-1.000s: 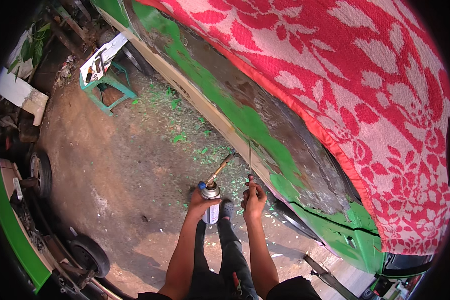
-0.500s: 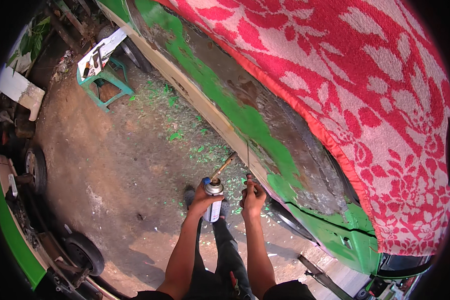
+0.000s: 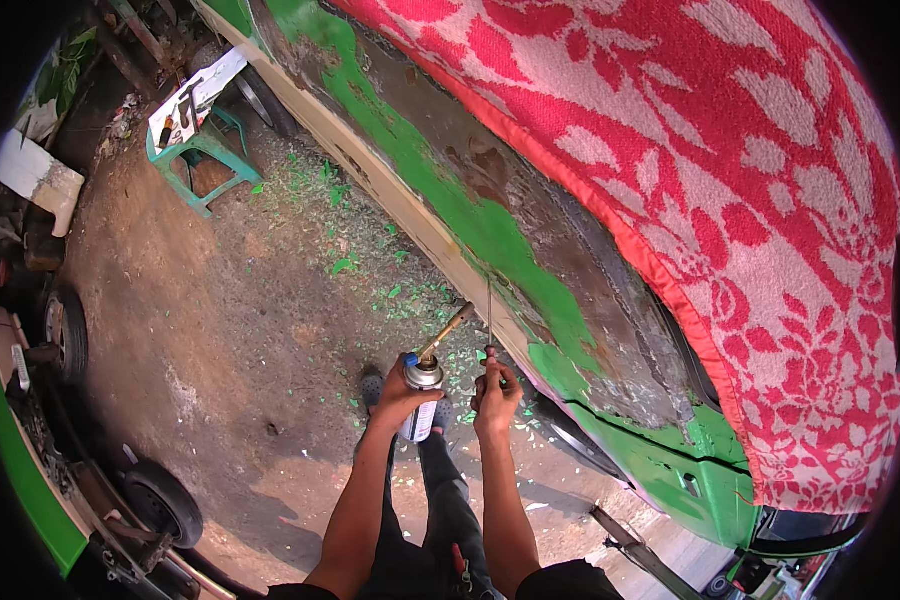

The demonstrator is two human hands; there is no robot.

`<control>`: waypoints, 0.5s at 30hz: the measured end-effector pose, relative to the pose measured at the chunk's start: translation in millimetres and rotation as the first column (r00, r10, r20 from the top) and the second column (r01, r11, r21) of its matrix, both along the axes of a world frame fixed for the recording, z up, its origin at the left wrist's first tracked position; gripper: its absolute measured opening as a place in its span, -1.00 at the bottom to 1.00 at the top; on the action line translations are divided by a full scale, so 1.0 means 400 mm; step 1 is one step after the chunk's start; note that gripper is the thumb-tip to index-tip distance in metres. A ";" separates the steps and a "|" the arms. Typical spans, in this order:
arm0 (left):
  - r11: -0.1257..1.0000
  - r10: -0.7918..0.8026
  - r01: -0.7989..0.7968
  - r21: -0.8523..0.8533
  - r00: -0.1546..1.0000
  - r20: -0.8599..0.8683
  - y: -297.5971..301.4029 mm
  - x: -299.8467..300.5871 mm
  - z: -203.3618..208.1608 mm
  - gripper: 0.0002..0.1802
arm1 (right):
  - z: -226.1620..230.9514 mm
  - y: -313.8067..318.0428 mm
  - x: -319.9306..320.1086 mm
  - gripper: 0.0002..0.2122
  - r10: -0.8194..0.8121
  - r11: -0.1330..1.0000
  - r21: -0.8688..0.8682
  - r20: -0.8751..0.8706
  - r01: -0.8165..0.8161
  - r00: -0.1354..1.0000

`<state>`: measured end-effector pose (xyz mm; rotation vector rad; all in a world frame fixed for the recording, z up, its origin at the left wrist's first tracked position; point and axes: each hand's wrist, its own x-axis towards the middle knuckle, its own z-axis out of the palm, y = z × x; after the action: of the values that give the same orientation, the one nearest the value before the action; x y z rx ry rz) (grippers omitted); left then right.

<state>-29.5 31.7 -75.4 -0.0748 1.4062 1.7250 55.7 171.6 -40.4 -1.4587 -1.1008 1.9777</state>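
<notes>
Since a second ago the gas torch (image 3: 425,378) has closed in on the thin rod (image 3: 490,312). Lower centre of frame: my left hand (image 3: 397,400) wrapped round the torch, right hand (image 3: 497,397) pinching the rod's lower end, upright in frame beside the nozzle.

In my grip: shiny metal canister (image 3: 424,377), brassy nozzle (image 3: 448,330), metal rod (image 3: 490,318). Upper right: rough, matt cloth (image 3: 690,220). Upper left: plastic stool (image 3: 213,141). Centre: rough panel (image 3: 515,220).

A teal plastic stool (image 3: 208,145) with splayed legs is standing at upper left. Daylight is falling on rough brown ground (image 3: 210,310) left of centre.
</notes>
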 end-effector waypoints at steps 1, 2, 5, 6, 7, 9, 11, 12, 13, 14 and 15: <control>1.000 0.003 -0.003 -0.018 1.000 -0.019 -0.006 0.006 -0.007 -0.30 | 0.007 -0.006 0.026 -0.82 -0.011 1.000 -0.016 -0.004 0.011 1.000; 1.000 0.005 -0.005 -0.012 1.000 -0.020 -0.011 0.004 -0.016 -0.31 | 0.006 -0.009 0.037 -0.80 -0.089 0.996 0.012 -0.015 0.089 0.996; 1.000 -0.011 0.009 -0.029 0.999 -0.040 -0.016 0.004 -0.051 -0.31 | 0.002 0.005 0.045 -0.79 0.010 0.999 0.042 0.034 -0.012 0.999; 1.000 -0.011 0.010 -0.025 1.000 -0.028 -0.023 0.004 -0.061 -0.31 | -0.011 0.011 0.023 -0.79 0.059 0.997 0.046 0.051 -0.061 0.997; 1.000 -0.015 0.015 -0.017 1.000 -0.018 -0.020 -0.001 -0.058 -0.31 | -0.020 0.014 -0.008 -0.78 0.082 0.994 0.072 0.028 -0.084 0.996; 1.000 -0.007 0.007 -0.014 1.000 0.006 -0.011 0.005 -0.047 -0.31 | -0.011 0.013 -0.020 -0.80 0.049 0.999 0.014 0.017 -0.050 0.999; 0.999 0.034 -0.033 -0.041 0.999 0.010 -0.016 0.007 -0.011 -0.32 | -0.012 -0.003 0.010 -0.80 0.003 1.000 -0.015 0.004 -0.003 1.000; 0.997 0.055 -0.054 -0.055 0.998 0.010 -0.021 0.008 0.004 -0.32 | -0.005 -0.016 0.038 -0.79 -0.041 0.999 -0.032 -0.004 0.041 0.999; 0.997 0.049 -0.050 -0.065 0.998 -0.028 -0.026 0.015 0.009 -0.33 | 0.004 -0.019 0.050 -0.79 -0.084 0.995 -0.048 -0.010 0.083 0.996; 0.996 0.054 -0.056 -0.068 0.998 -0.030 -0.033 0.012 0.011 -0.33 | 0.002 -0.016 0.043 -0.79 -0.062 0.997 -0.055 -0.027 0.061 0.998; 0.996 0.059 -0.061 -0.071 0.998 -0.031 -0.045 0.008 0.012 -0.34 | -0.004 -0.011 0.031 -0.79 -0.040 0.997 -0.062 -0.044 0.038 0.998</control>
<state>-26.4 13.9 -70.4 -0.1336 1.5014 1.7303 68.0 167.2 -42.0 -1.4482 -0.9936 2.0235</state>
